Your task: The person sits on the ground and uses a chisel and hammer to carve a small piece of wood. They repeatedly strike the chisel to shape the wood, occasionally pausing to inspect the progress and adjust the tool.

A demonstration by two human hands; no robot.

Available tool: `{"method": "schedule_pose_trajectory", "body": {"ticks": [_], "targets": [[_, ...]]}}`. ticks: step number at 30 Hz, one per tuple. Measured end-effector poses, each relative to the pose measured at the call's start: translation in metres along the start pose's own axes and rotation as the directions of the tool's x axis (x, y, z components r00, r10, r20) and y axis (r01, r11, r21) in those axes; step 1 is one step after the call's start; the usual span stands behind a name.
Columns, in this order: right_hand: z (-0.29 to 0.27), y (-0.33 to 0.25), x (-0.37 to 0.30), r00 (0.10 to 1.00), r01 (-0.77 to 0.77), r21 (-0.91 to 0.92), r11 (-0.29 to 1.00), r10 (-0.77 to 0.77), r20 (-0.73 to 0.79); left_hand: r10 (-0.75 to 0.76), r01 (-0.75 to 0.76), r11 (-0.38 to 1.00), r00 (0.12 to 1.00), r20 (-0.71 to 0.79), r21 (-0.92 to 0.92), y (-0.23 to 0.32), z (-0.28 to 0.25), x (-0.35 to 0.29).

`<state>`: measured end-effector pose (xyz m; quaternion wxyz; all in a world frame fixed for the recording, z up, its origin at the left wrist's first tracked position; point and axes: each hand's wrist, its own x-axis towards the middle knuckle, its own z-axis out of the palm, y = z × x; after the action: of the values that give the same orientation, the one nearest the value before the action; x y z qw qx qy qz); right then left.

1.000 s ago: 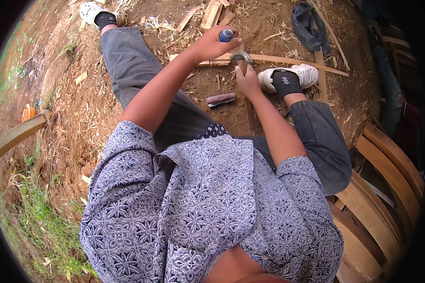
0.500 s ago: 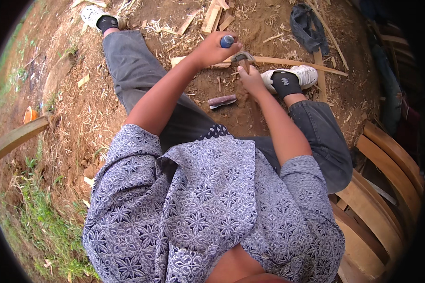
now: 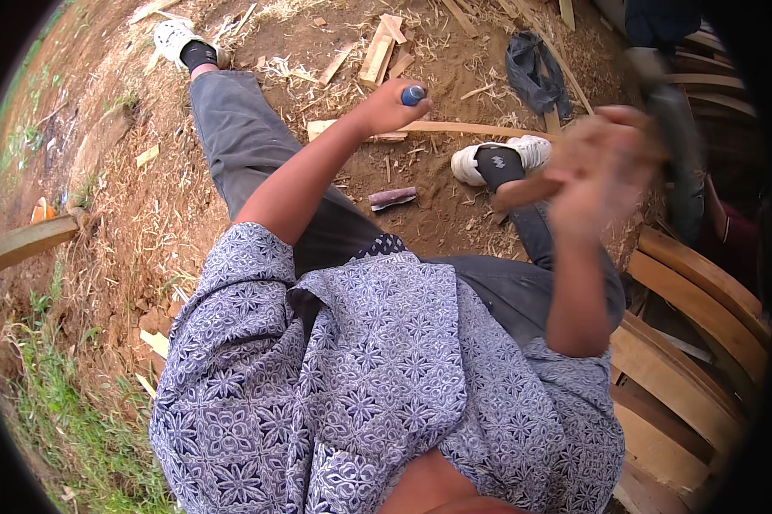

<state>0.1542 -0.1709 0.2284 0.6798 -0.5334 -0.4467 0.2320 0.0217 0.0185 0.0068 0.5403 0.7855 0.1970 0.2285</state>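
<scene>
My left hand (image 3: 386, 111) is closed round a tool with a blue handle (image 3: 413, 95), over a long wooden strip (image 3: 467, 128) on the ground. The tool's working end is hidden below the fist. Raised at the right, my right hand (image 3: 596, 171) is smeared by motion but grips a hammer by its wooden handle (image 3: 523, 192). The hammer's head is too blurred to make out well. A curled pinkish-brown piece (image 3: 392, 198) lies on the soil between my legs.
Wood offcuts (image 3: 377, 53) and shavings litter the soil ahead. A black plastic bag (image 3: 533, 73) lies beyond my right shoe (image 3: 499, 159). Curved wooden pieces (image 3: 690, 291) are stacked at my right. Another curved piece (image 3: 26, 244) juts in at the left, near grass (image 3: 77, 411).
My right hand has swung the hammer up and to the right, away from the blue handle. My left hand keeps its hold, slightly lower in the picture.
</scene>
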Motion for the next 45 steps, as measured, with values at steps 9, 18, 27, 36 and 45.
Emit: {"method": "schedule_pose_trajectory", "body": {"ticks": [9, 18, 27, 36, 45], "targets": [[0.007, 0.043, -0.004, 0.922, -0.310, -0.495, 0.812, 0.384, 0.052, -0.057, 0.058, 0.998, 0.998, -0.025, 0.029, -0.012, -0.003, -0.009], [0.022, 0.114, -0.010, 0.910, 0.086, -0.739, 0.668, 0.249, 0.331, -0.007, 0.007, 1.000, 1.000, 0.010, -0.003, -0.012, 0.001, 0.001], [-0.007, 0.133, -0.014, 0.964, 0.065, -0.530, 0.845, 0.083, 0.251, -0.077, 0.076, 0.997, 0.994, 0.081, 0.015, 0.009, 0.001, -0.003], [-0.005, 0.174, -0.025, 0.720, -0.669, -0.278, 0.689, 0.693, -0.016, -0.426, 0.331, 0.854, 0.888, -0.173, -0.402, -0.022, -0.033, 0.029], [-0.002, 0.303, -0.069, 0.763, -0.417, -0.705, 0.574, 0.642, 0.071, -0.705, -0.098, 0.500, 0.531, -0.470, -0.860, -0.094, -0.095, 0.012]]}}
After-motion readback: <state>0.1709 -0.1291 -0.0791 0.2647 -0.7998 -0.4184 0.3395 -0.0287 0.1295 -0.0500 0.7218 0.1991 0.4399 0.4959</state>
